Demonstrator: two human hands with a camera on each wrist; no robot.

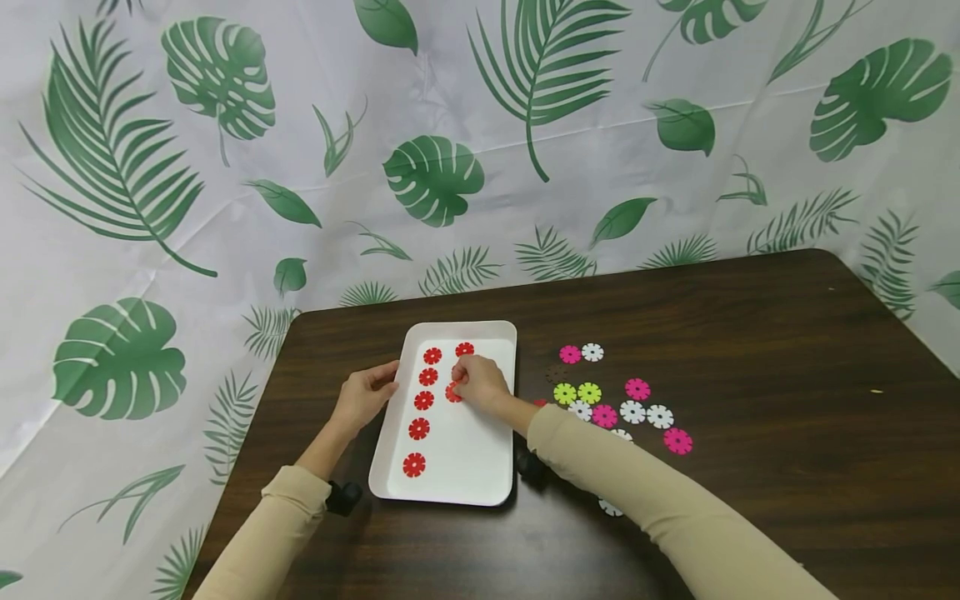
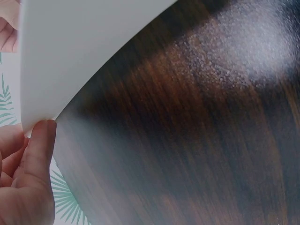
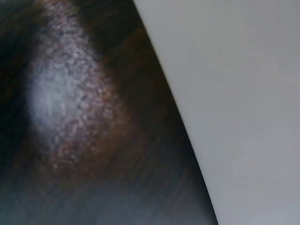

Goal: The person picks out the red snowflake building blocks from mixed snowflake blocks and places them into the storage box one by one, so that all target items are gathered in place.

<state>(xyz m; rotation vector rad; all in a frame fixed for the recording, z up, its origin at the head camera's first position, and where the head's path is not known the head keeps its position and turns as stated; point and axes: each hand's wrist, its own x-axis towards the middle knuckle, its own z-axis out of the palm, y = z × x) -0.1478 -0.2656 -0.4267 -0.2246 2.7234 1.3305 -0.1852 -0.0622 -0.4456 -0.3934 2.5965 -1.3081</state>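
In the head view a white tray point(image 1: 480, 479) lies on the table, with a column of red notched plastic discs point(image 1: 423, 401) along its left side. My left hand point(image 1: 365, 396) pinches the tray's left rim between thumb and fingers; the left wrist view shows the fingertips point(image 2: 46, 129) on the tray edge. My right hand point(image 1: 482, 383) reaches over the tray with fingers curled at a red notched disc point(image 1: 453, 392), partly covering it. Just above that hand lies another red disc point(image 1: 465, 349). No fingers show in the right wrist view, only the tray point(image 3: 234, 112) and table.
On the dark wooden table point(image 1: 787, 350), right of the tray, lie loose pink discs point(image 1: 637, 389), white discs point(image 1: 660, 417) and yellow-green discs point(image 1: 589, 393). The right sleeve point(image 1: 622, 475) hides part of this group. A leaf-patterned cloth point(image 1: 300, 250) hangs behind the table.
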